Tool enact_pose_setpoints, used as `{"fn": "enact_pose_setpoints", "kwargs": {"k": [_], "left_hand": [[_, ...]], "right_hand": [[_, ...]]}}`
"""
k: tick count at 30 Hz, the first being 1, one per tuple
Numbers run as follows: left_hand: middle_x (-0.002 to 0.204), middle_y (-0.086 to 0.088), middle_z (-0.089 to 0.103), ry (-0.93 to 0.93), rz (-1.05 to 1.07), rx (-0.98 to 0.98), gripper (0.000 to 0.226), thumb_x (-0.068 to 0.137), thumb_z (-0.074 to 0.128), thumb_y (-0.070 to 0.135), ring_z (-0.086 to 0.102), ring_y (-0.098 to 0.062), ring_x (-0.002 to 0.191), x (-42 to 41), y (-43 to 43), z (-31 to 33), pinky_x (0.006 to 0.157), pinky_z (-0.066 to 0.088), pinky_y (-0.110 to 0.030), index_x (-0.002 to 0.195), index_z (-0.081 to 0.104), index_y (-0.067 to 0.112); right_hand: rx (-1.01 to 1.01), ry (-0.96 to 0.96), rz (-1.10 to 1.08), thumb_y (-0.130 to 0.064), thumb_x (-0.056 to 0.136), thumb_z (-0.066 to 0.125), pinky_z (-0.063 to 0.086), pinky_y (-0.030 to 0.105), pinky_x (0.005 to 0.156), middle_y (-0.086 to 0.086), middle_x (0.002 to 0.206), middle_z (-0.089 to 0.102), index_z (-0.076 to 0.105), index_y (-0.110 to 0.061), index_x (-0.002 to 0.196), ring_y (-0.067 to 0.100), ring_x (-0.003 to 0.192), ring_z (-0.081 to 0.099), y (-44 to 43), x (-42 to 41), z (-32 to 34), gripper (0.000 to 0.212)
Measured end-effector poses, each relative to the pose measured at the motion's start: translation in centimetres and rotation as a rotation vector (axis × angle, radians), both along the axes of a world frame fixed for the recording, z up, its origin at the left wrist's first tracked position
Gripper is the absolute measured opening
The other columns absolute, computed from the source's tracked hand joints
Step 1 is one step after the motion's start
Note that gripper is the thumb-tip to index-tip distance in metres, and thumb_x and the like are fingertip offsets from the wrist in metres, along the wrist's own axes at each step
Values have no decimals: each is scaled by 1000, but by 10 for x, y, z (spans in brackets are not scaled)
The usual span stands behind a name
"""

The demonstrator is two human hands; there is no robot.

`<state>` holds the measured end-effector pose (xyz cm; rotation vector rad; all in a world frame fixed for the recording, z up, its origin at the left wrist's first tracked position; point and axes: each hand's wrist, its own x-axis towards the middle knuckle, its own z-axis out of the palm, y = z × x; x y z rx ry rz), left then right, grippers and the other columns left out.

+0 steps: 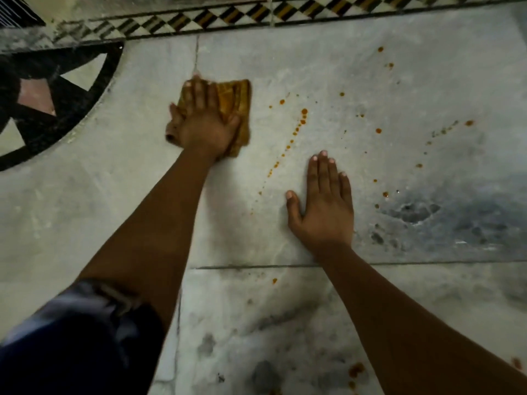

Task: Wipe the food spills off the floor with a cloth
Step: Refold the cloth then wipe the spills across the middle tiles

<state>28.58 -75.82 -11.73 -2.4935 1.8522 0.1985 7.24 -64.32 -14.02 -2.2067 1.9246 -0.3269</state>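
A folded yellow-orange cloth (234, 99) lies on the pale marble floor (399, 81). My left hand (201, 119) presses down on the cloth with its fingers stretched over it, covering the cloth's left part. Orange food drops (298, 128) run in a dotted line just right of the cloth, with more drops scattered further right (378, 130). My right hand (323, 208) rests flat on the floor, fingers straight, to the right of that dotted line and holding nothing.
A black, pink and white inlay pattern (42, 89) fills the floor at left. A checkered border strip (216, 19) runs along the top. Larger orange smears (356, 369) lie near the bottom edge. My knee in dark cloth (71, 337) is at bottom left.
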Motion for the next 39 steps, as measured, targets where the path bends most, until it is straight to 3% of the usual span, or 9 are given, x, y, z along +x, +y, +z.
{"fn": "enact_pose_setpoints", "kwargs": {"k": [6, 9, 13, 17, 21, 28, 33, 37, 39], "left_hand": [[159, 2, -6, 5, -360, 34, 78, 79, 18, 74, -7, -27, 145, -17, 35, -3, 111, -1, -58, 147, 0, 41], [159, 5, 1, 19, -229, 2, 73, 80, 19, 70, 0, -25, 146, 13, 56, 1, 112, 0, -56, 147, 11, 42], [159, 2, 0, 84, 27, 12, 60, 93, 30, 58, -5, -32, 145, 14, -10, 6, 112, -3, -60, 147, 10, 41], [159, 0, -2, 100, -111, 22, 61, 93, 29, 58, -9, -33, 144, -42, -47, -1, 110, -7, -62, 148, 10, 40], [159, 6, -1, 51, -388, 12, 65, 85, 21, 64, -6, -24, 146, -50, -2, -1, 112, -4, -56, 146, 9, 45], [159, 0, -6, 68, -63, 69, 61, 93, 22, 61, -12, -30, 144, -26, -56, 7, 112, -7, -59, 148, 5, 39], [159, 4, -6, 52, -383, 50, 59, 95, 20, 57, -12, -26, 145, -98, -43, 1, 113, -9, -55, 149, 5, 38], [158, 10, -2, 19, -654, 22, 58, 89, 17, 61, -7, -20, 145, -49, 8, 5, 115, -4, -49, 143, -1, 47], [158, 9, -2, -36, -578, 58, 58, 91, 20, 61, -6, -19, 146, -20, -10, 8, 115, -2, -48, 143, -1, 45]], "right_hand": [[7, 3, 0, -48, 88, 28, 6, 36, 116, 14, 155, 21, 20, -5, 148, 25, 144, 19, -1, 0, 1, 74], [8, -15, -10, -47, 87, 28, 7, 36, 116, 14, 155, 21, 22, -4, 147, 25, 144, 18, -1, 1, 2, 74], [15, -22, -4, -48, 87, 25, 4, 36, 117, 12, 156, 16, 17, -6, 148, 23, 145, 13, 0, 0, 1, 75], [4, -40, -9, -47, 87, 27, 6, 36, 116, 14, 155, 19, 21, -5, 147, 24, 144, 17, 0, 0, 1, 74], [9, -39, -10, -47, 87, 27, 4, 36, 116, 14, 155, 18, 20, -5, 148, 24, 144, 16, 0, 1, 2, 75], [38, -32, 10, -48, 86, 20, -2, 34, 117, 11, 158, 8, 10, -7, 149, 21, 146, 6, 0, 0, 3, 76], [39, -13, 10, -48, 87, 19, -3, 34, 116, 13, 157, 8, 9, -6, 149, 22, 146, 6, 0, 0, 2, 75], [35, -34, 4, -47, 88, 21, -1, 36, 116, 14, 157, 10, 11, -5, 148, 25, 146, 9, 0, 0, 2, 74], [31, -37, 2, -47, 88, 22, 0, 36, 116, 15, 157, 10, 12, -4, 148, 25, 146, 9, 0, 0, 1, 74]]}}
